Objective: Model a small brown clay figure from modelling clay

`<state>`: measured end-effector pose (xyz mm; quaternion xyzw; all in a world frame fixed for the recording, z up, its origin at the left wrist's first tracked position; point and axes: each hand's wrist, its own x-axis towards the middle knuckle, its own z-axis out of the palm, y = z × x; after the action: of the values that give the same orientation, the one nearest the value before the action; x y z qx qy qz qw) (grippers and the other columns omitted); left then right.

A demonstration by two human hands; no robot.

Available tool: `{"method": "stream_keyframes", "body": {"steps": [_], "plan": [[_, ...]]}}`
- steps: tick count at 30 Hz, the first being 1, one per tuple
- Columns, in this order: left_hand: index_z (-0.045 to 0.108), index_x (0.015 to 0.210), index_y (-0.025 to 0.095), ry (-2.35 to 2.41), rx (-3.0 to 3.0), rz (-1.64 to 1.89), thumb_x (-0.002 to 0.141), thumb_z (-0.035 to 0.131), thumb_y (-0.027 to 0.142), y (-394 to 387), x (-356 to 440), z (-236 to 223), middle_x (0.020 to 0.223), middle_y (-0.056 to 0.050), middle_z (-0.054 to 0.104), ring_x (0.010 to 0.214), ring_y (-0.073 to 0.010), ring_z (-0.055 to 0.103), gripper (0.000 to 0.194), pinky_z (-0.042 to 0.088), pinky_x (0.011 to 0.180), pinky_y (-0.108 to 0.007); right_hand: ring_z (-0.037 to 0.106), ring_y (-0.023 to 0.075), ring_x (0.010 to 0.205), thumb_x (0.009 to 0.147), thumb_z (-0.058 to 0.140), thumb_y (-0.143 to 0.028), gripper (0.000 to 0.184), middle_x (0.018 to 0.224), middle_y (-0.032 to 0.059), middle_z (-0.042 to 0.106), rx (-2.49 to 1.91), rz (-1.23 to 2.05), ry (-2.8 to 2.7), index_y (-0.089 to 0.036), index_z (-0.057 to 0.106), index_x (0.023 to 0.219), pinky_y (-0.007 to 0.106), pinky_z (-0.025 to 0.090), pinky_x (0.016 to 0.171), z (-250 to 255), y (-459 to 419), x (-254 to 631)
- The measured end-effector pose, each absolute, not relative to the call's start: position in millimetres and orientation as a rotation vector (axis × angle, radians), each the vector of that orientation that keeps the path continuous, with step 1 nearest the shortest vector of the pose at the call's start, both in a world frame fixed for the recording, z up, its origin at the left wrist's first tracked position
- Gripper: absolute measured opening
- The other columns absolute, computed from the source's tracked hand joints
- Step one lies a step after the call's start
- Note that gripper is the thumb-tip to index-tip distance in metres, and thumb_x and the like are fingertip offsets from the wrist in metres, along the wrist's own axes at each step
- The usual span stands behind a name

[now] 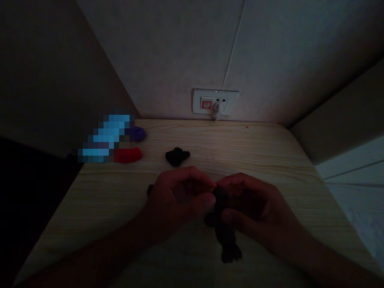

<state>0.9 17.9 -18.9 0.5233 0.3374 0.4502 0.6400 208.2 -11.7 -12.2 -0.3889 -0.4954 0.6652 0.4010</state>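
A small dark figure (223, 232), looking like modelling clay, is between my two hands above the wooden tabletop. It has a rounded head, a side limb and two stubby feet at its lower end. My left hand (180, 196) pinches at its head with thumb and forefinger. On the other side my right hand (255, 204) grips the body, its thumb across the front and its fingers partly hidden behind. Beyond the hands lies a black lump (177, 156) with a knobbly end. Another dark piece (150, 190) peeks out beside my left hand, mostly covered by it.
A red lump (129, 155) and a purple lump (138, 134) lie at the back left, beside a blurred-out bright blue item (109, 132). The light wooden tabletop (105, 192) meets a wall carrying a socket plate (196, 102) with a plug (217, 109) in it. Lighting is dim.
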Motion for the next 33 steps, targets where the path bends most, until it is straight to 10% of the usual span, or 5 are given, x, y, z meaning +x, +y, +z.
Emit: {"method": "stream_keyframes", "body": {"steps": [33], "plan": [[0.075, 0.092, 0.021, 0.8, 1.582, 1.152, 0.079, 0.079, 0.011, 17.2, -5.4, -15.8, 0.078, 0.001, 0.07, 0.069, -0.0116, 0.066, 0.017, 0.055, 0.065, -0.022, 0.077, 0.016, 0.086, 0.086, 0.085, -0.024, 0.028, 0.097, 0.0034, 0.078, -1.032, 1.632, -1.277, -0.025, 0.072, 0.111, 0.026, 0.064, 0.075, -12.5, -11.9, 208.2]]}}
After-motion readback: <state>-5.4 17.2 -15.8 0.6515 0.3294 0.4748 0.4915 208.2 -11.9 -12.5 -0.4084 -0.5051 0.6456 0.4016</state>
